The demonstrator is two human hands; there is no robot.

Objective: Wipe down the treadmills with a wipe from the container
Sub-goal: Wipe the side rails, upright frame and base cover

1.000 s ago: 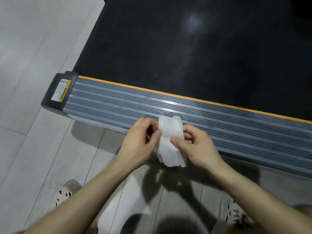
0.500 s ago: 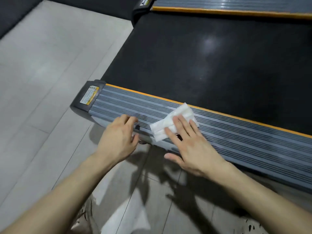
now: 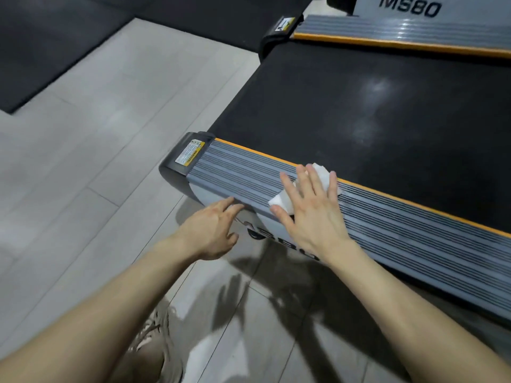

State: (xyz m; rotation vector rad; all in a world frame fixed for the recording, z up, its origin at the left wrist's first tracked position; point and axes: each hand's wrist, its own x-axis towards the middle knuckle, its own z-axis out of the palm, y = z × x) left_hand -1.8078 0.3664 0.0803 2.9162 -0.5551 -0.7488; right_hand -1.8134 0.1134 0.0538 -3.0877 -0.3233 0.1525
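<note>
The left hand [image 3: 213, 230] is open with nothing in it. Its fingers are loosely spread and reach forward, and the fingertips touch the near edge of the treadmill's side rail [image 3: 401, 225], just right of the black end cap [image 3: 177, 164] and its yellow warning label [image 3: 190, 153].

To the right, the right hand [image 3: 309, 214] lies flat, palm down. Its fingers are straight and fanned apart, and they press the wipe [image 3: 284, 202] onto the ribbed grey rail without curling round it. Most of the folded white wipe is under the palm and fingers. One corner shows by the thumb at the rail's near edge. The other end sticks out past the fingertips, at the orange strip [image 3: 414, 205].

The wipe's long axis runs across the rail, from near-left to far-right, cutting across the ribs and roughly in line with the fingers.

Beyond the strip is the black belt [image 3: 359, 106]. At the top right is a second treadmill [image 3: 414, 26], marked MS80.
</note>
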